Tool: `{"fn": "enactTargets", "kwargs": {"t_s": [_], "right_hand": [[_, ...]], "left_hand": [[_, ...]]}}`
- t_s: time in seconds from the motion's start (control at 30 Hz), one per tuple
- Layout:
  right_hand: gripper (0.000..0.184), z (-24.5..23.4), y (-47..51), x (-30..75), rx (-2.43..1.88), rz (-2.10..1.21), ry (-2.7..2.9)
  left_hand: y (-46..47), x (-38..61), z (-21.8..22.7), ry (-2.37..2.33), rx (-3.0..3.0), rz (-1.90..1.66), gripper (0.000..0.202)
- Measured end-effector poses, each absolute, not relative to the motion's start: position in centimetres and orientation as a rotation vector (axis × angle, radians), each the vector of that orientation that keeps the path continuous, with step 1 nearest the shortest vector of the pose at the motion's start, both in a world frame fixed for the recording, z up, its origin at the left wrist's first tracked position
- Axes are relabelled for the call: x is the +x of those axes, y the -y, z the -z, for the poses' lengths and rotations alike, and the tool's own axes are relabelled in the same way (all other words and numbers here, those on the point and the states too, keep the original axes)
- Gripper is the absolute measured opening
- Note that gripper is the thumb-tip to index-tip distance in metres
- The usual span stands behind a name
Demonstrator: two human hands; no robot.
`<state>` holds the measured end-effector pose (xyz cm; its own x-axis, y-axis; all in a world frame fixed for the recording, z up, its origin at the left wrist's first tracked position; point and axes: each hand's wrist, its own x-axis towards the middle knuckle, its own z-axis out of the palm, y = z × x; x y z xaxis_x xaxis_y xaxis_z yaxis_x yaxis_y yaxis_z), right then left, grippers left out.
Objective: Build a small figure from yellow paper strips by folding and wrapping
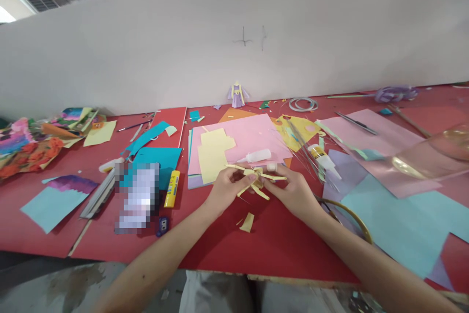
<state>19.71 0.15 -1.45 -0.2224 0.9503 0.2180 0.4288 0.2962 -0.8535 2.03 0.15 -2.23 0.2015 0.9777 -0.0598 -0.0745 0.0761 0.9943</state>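
Over the red tabletop (pixel 216 239), both hands pinch one small pale-yellow paper figure (pixel 252 174) with several thin limb-like strips sticking out. My left hand (pixel 224 187) grips it from the left, thumb on its middle. My right hand (pixel 293 190) has its fingers closed on the opposite side; its fingertips are partly hidden. Just beyond the figure lie a white squeeze bottle (pixel 259 155) and a small white cap (pixel 271 166). Below the hands rests a scrap of yellow paper (pixel 247 222). Cut yellow sheets (pixel 213 154) lie on pink paper (pixel 242 130) behind my left hand.
A yellow glue stick (pixel 172 189), a blurred-out phone-like object (pixel 139 200) and a metal ruler (pixel 98 196) lie left. Right are a glue bottle (pixel 324 160), a tape-like ring (pixel 351 218) and a clear bottle (pixel 432 156). A purple-dressed paper doll (pixel 237 95) stands against the white partition (pixel 164 49).
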Motion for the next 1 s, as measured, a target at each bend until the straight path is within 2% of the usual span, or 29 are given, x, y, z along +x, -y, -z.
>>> {"fn": "enactTargets", "kwargs": {"t_s": [0.3, 0.53, 0.7, 1.0], "right_hand": [[0.015, 2.21, -0.32, 19.84, -1.184, -0.985, 1.767], [0.019, 1.94, -0.24, 19.84, -1.229, -0.899, 1.799], [0.021, 2.0, -0.18, 19.79, -1.225, -0.84, 1.812], [0.02, 2.14, -0.19, 20.04, -1.25, -0.78, 1.833]], "left_hand": [[-0.17, 1.98, 2.5, -1.107, 1.301, -1.035, 0.027], [-0.23, 1.94, 2.21, -1.088, 1.275, -1.075, 0.03], [-0.02, 1.97, 1.98, -0.99, 1.105, -0.971, 0.035], [-0.12, 1.95, 2.16, -0.877, 0.951, -0.928, 0.033]]}}
